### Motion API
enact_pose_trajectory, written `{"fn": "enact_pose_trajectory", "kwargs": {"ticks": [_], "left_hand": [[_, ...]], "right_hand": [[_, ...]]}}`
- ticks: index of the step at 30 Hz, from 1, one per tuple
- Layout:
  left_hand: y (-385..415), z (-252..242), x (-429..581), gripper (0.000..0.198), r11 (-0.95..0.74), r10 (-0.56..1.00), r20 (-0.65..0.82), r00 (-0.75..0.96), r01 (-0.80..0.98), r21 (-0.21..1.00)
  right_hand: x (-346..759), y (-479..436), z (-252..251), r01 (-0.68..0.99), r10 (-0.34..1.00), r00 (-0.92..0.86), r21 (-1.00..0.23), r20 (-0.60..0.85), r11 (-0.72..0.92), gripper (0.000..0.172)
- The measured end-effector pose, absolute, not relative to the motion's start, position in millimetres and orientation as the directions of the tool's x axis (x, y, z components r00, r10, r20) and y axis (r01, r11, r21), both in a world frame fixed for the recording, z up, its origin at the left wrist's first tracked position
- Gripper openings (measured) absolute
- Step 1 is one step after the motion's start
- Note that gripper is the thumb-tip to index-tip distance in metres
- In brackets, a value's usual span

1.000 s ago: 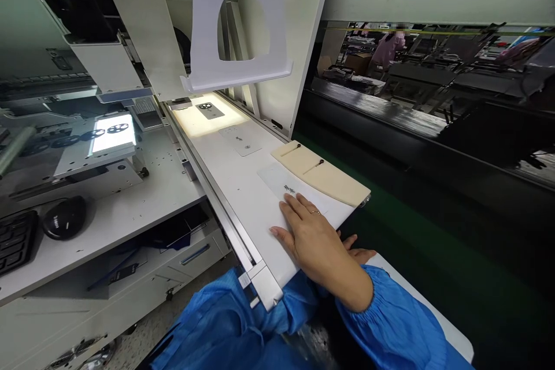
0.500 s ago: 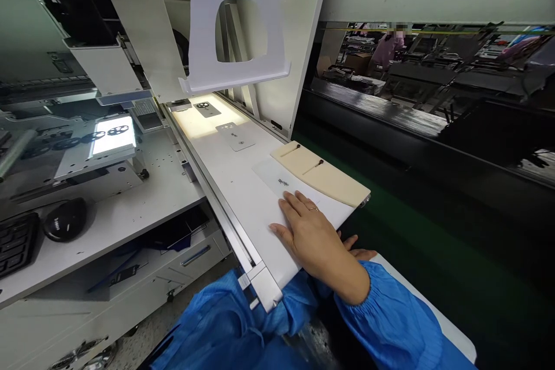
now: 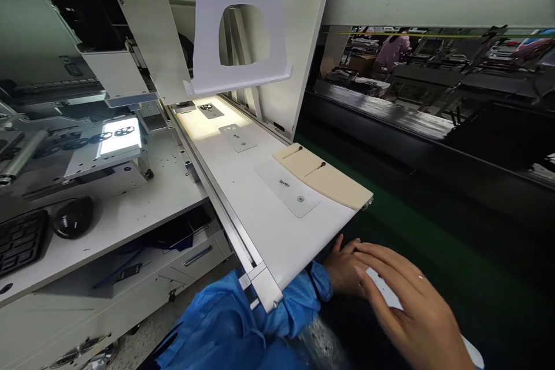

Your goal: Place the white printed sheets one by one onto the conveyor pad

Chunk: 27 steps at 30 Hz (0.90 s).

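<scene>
My right hand [image 3: 405, 309] hovers at the lower right, off the white conveyor [image 3: 264, 225], with its fingers spread and nothing in them. Just beneath its fingertips lies a white flat piece [image 3: 384, 290]. My left hand [image 3: 342, 266], in a blue sleeve, sits at the near end of that piece and seems to grip it, partly hidden by the right fingers. On the belt lies a pale printed sheet [image 3: 288, 188], free of both hands, beside a cream plate [image 3: 325, 176].
Two more sheets [image 3: 237, 137] [image 3: 210, 110] lie further up the belt, toward the lit opening under a white guard [image 3: 208, 40]. A mouse [image 3: 71, 217], keyboard [image 3: 21, 240] and lit panel [image 3: 119, 134] are at left. A dark green belt [image 3: 433, 243] runs at right.
My right hand has lifted off the printed sheet and drawn back to the lower right, over the white piece. The sheets have crept up the belt.
</scene>
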<state>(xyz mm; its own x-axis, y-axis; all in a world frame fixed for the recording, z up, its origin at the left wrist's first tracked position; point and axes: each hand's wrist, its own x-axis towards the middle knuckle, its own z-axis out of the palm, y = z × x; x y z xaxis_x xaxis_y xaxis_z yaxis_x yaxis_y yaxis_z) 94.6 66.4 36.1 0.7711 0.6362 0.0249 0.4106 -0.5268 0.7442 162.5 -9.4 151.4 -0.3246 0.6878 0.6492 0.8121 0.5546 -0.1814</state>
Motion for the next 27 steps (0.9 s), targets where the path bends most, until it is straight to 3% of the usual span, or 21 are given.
{"fn": "enact_pose_trajectory", "kwargs": {"ticks": [3, 8, 12, 15, 17, 21, 27], "left_hand": [[78, 36, 92, 0.074, -0.645, 0.503, 0.047, 0.863, 0.338, 0.686], [80, 31, 92, 0.087, -0.671, 0.499, 0.073, 0.863, 0.332, 0.663], [78, 28, 94, 0.088, -0.672, 0.503, 0.079, 0.861, 0.332, 0.661], [78, 29, 95, 0.087, -0.677, 0.503, 0.064, 0.862, 0.347, 0.649], [77, 31, 95, 0.087, -0.676, 0.499, 0.05, 0.865, 0.353, 0.647], [77, 35, 94, 0.086, -0.665, 0.503, 0.038, 0.864, 0.358, 0.656], [78, 35, 94, 0.088, -0.663, 0.498, 0.045, 0.866, 0.347, 0.664]], "right_hand": [[199, -23, 132, 0.885, 0.738, -0.259, -0.152, 0.623, 0.44, 0.028], [253, -43, 83, 0.97, 0.883, -0.052, -0.187, 0.467, 0.157, 0.06], [270, -51, 55, 0.989, 0.901, -0.135, 0.008, 0.412, 0.144, 0.076], [272, -51, 39, 0.965, 0.876, -0.254, 0.165, 0.41, 0.202, 0.075], [272, -50, 27, 0.958, 0.873, -0.272, 0.198, 0.405, 0.207, 0.07], [272, -49, -1, 0.979, 0.894, -0.193, 0.14, 0.404, 0.148, 0.059], [276, -50, -4, 0.998, 0.966, -0.058, -0.021, 0.252, 0.066, 0.057]]}}
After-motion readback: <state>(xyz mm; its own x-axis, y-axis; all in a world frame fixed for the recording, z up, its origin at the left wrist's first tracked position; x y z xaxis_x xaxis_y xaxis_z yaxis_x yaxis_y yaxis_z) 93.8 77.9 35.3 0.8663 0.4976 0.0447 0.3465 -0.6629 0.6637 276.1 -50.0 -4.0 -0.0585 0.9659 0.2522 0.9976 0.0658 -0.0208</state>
